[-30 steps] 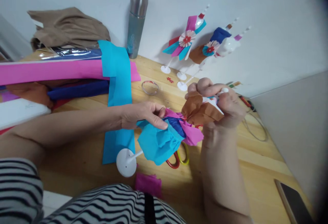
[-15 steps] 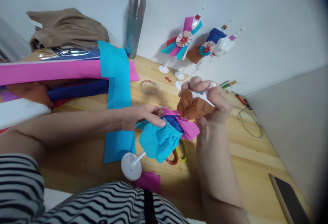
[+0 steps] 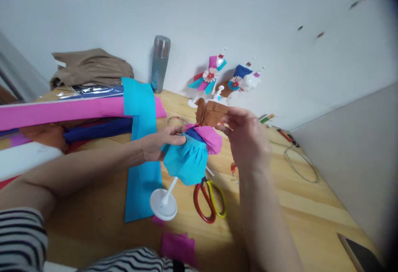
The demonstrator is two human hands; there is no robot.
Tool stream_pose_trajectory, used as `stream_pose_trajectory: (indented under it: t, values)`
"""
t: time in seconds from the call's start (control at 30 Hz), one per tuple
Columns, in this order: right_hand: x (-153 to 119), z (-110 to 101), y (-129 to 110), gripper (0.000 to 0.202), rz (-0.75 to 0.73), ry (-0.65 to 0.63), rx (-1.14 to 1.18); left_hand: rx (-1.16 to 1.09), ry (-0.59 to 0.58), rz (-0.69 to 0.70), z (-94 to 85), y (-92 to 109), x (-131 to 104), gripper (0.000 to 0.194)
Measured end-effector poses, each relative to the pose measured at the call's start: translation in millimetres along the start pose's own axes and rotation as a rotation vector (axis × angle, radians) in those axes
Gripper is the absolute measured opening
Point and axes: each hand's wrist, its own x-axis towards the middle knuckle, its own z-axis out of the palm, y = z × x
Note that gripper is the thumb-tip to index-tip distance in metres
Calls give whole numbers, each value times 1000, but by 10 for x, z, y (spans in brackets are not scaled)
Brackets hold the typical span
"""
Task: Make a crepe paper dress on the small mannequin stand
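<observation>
A small crepe-paper doll (image 3: 186, 158) on a white stick is tilted between my hands. Its skirt is turquoise, the middle dark blue and a puffy sleeve pink. My left hand (image 3: 163, 142) is closed around its back at the waist, thumb over the skirt's top. At the upper end, brown crepe paper (image 3: 214, 113) is folded about the doll's head, and my right hand (image 3: 245, 135) pinches the brown paper's right edge. Below the skirt shows the white round base (image 3: 163, 204). A white ball tops the head, above the brown paper.
Scissors (image 3: 209, 201) with red and yellow handles lie under the doll. Turquoise paper (image 3: 141, 172) and pink paper (image 3: 93, 112) lie to the left. A flask (image 3: 161, 64) and decorated figures (image 3: 210, 75) stand by the wall; a phone (image 3: 359, 251) lies right.
My right hand has moved off the top of the head to the brown paper's right edge, its fingers less curled. The doll is more upright, and the view has tilted upward.
</observation>
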Motion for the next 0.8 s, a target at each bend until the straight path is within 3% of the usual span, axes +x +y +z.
stream_pose_trajectory:
  t: [0.1,0.2,0.4,0.57,0.8]
  values:
    - [-138,120,-107,28,-127,-117,-214,21,11,85,-42,84,39,63]
    - [-254,267,-192,19,-261,-153,-426,59,12,108,-59,124,54,63]
    - [-344,419,-208,16,-474,-67,-568,59,9,112,-43,122,41,54]
    - [-414,461,-189,26,-648,-63,-734,50,76,168,22,108,17,50]
    - [-424,498,-107,26,-1046,-43,-1010,23,132,248,91,88,-16,48]
